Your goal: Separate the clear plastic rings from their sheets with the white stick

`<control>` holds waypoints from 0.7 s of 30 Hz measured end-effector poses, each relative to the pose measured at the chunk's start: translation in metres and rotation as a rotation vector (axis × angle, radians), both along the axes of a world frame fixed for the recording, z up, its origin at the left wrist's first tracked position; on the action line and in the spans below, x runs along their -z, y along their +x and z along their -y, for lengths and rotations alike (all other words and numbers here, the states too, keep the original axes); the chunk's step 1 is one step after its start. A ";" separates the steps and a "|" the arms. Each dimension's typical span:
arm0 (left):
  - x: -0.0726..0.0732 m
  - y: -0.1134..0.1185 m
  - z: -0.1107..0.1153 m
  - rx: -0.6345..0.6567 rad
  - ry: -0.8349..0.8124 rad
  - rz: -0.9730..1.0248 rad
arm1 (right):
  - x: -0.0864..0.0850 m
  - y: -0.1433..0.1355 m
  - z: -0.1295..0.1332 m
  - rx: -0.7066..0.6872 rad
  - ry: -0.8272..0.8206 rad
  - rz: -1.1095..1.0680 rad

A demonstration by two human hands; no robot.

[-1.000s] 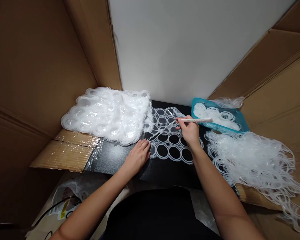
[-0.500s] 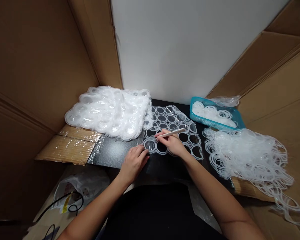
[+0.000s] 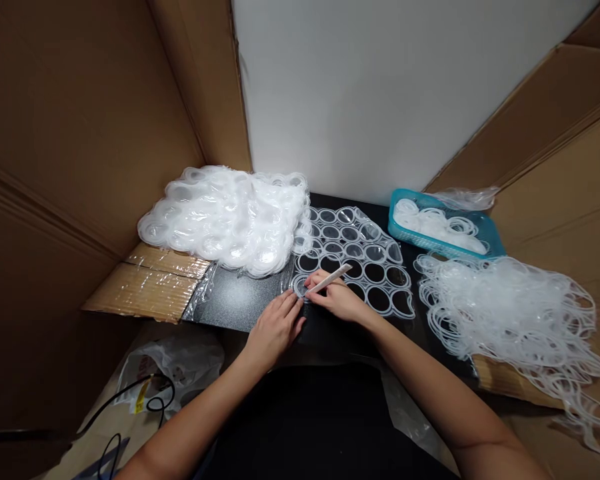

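Observation:
A clear sheet (image 3: 370,252) with rows of white-rimmed round shapes lies on the black table (image 3: 240,300). My right hand (image 3: 333,295) grips a slim white pen-like tool (image 3: 330,279), its lower end at a circle in the sheet's near left corner. Beside that corner, my left hand (image 3: 276,323) lies palm down with fingers stretched out, fingertips touching the sheet's edge. Whether the tool's tip touches the sheet is hidden by the fingers.
A thick pile of similar sheets (image 3: 230,217) is at the left. A blue basket (image 3: 415,239) holds white rings, behind a tangled heap of ring-holed sheet scraps (image 3: 510,307). Cardboard walls (image 3: 80,120) stand at both sides; a plastic bag (image 3: 180,360) and black cable lie below left.
My right hand and the tool have shifted slightly left and nearer, to the corner circle. My left hand has moved a little right in view. The camera view has shifted slightly.

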State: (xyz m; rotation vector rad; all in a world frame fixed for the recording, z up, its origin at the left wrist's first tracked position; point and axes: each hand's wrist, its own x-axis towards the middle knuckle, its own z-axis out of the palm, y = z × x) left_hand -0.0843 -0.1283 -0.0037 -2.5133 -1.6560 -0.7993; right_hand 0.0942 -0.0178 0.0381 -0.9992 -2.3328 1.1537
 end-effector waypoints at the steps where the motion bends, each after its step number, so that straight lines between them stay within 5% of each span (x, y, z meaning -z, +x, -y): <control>1: 0.000 0.000 0.000 0.001 -0.002 0.000 | -0.001 0.000 0.000 -0.005 0.006 0.008; 9: -0.003 -0.002 -0.002 0.045 0.017 -0.009 | 0.012 -0.017 0.028 -0.049 0.434 0.108; 12: -0.004 -0.003 -0.004 0.060 0.015 -0.018 | 0.007 -0.004 0.019 0.204 0.522 0.008; 15: -0.004 -0.006 -0.006 0.078 0.006 -0.017 | -0.012 0.053 -0.004 0.717 0.580 -0.089; 18: -0.007 -0.015 -0.006 0.093 0.002 -0.008 | -0.033 0.146 -0.023 1.200 0.653 0.075; 21: -0.017 -0.022 -0.010 0.077 -0.012 -0.030 | -0.042 0.237 -0.029 1.398 0.588 0.451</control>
